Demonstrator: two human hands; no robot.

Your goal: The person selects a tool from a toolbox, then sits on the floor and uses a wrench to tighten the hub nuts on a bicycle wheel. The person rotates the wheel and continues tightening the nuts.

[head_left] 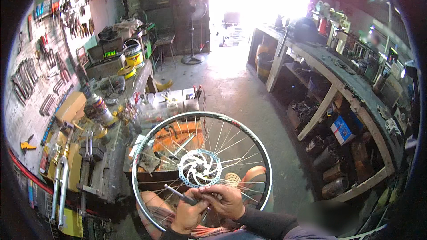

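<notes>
A bicycle wheel (268, 169) with a black rim lies across my lap, its disc brake rotor (201, 169) facing up at the hub. Over the near spokes, my left hand (189, 213) is closed round a slim grey rod-shaped tool (180, 194) with a dark grip, pointing up and left. My right hand (227, 201) meets it from the right, fingers bent and pressed together against the left fingertips. What the right fingers pinch is hidden. Below the spokes, a gold sprocket cassette (232, 179) shows beside the rotor.
On the left, a cluttered workbench carries a vise (95, 169), a spray can (100, 106) and a yellow bucket (133, 54). Behind the wheel stand an orange tray (178, 132) and clear plastic bins (169, 100). Along the right runs a long wooden bench (331, 78) with loaded shelves.
</notes>
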